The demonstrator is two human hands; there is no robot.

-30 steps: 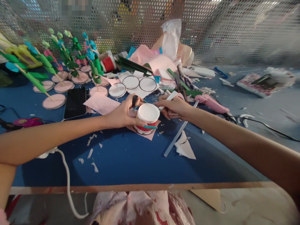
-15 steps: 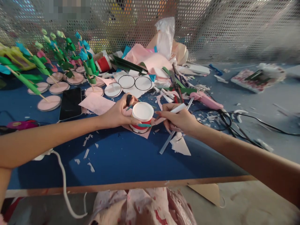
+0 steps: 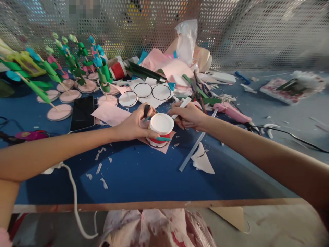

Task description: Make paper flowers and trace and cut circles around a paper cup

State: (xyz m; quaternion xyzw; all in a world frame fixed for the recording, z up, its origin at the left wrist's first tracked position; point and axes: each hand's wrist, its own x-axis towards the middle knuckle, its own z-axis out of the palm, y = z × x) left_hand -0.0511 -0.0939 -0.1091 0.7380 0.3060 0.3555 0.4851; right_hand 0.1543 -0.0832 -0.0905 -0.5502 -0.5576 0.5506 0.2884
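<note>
A small round tub [image 3: 161,124] with a white top and a red band stands on a piece of pink paper [image 3: 164,148]. My left hand [image 3: 140,124] is wrapped around its left side, thumb across the front. A black pen cap [image 3: 146,110] is tucked between fingers of that hand. At the tub's right, my right hand [image 3: 189,115] grips a white marker [image 3: 183,105], its lower end close to the tub's side; the tip is hidden. Dark line shows on the paper at the tub's base. Behind lie white paper circles [image 3: 161,92] outlined in black.
Green-and-blue paper flowers on pink discs [image 3: 59,112] crowd the left, beside a phone [image 3: 82,114]. A pink glue gun [image 3: 232,112] with a glue stick [image 3: 191,152] lies right. Scissors [image 3: 199,87] and paper scraps are behind. A white cable [image 3: 74,195] hangs over the front edge.
My right hand with the marker has gone from the tub's right front back round to its right rear side. My left hand keeps its hold. The view shifted sideways and back.
</note>
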